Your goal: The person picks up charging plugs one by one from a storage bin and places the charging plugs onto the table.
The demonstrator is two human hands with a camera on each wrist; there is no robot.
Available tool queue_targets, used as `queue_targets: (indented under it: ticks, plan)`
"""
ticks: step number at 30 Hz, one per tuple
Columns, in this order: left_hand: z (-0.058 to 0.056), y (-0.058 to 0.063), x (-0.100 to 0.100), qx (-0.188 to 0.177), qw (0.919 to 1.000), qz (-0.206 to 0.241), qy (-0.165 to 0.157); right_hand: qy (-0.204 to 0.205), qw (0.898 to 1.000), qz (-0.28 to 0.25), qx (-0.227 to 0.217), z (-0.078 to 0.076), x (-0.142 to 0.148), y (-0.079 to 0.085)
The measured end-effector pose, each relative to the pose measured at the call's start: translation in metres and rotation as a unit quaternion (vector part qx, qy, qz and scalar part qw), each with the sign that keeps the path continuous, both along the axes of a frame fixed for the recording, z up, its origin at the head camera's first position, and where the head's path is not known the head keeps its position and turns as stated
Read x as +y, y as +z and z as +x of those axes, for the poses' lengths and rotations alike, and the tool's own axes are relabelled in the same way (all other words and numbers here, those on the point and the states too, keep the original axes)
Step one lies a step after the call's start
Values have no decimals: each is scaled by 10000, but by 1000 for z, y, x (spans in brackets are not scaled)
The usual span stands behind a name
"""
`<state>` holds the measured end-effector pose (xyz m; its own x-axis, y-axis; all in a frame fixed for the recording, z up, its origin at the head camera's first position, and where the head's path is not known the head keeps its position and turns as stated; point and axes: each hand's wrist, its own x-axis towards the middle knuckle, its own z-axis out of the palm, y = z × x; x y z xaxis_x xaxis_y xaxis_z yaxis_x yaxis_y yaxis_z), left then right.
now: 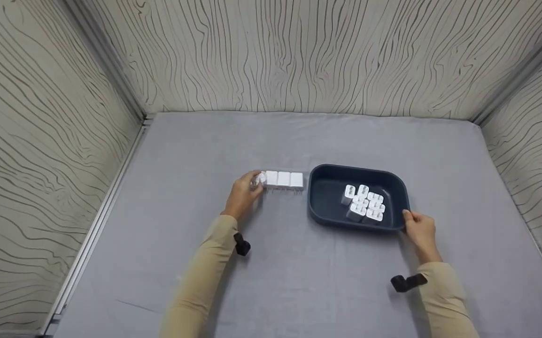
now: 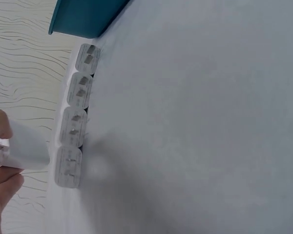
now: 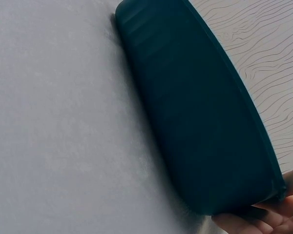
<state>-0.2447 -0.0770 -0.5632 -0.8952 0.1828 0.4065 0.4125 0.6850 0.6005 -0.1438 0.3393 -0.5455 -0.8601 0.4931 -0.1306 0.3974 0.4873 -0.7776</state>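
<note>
My left hand (image 1: 245, 192) pinches a white plug adapter (image 2: 27, 146) between thumb and fingers, held just above the left end of a row. That row of several white plug adapters (image 1: 283, 179) lies side by side on the cloth, prongs pointing toward me. At its right end stands a dark blue basin (image 1: 315, 216), with several more white adapters (image 1: 365, 202) grouped inside, prong faces up. My right hand (image 1: 421, 232) grips the basin's near right corner, thumb at the rim and fingers underneath, as the right wrist view shows.
A grey cloth (image 1: 299, 281) covers the table. Patterned panels (image 1: 275, 56) rise at the back and on both sides, joined by metal posts. A black wrist mount (image 1: 242, 245) sticks out from each sleeve.
</note>
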Motion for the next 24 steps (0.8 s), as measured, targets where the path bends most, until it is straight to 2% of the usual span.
queue_targets:
  ticks: [4, 16, 24]
  plan:
    - [0, 0, -4, -113, 9999, 16, 53, -25, 10000, 12, 36, 0, 0, -1]
    - [-7, -5, -20, 154, 9996, -16, 245, -3, 10000, 60, -3, 1, 0, 0]
    - [-9, -6, -25, -199, 9994, -68, 275, 40, 9998, -192, -47, 0, 2, 0]
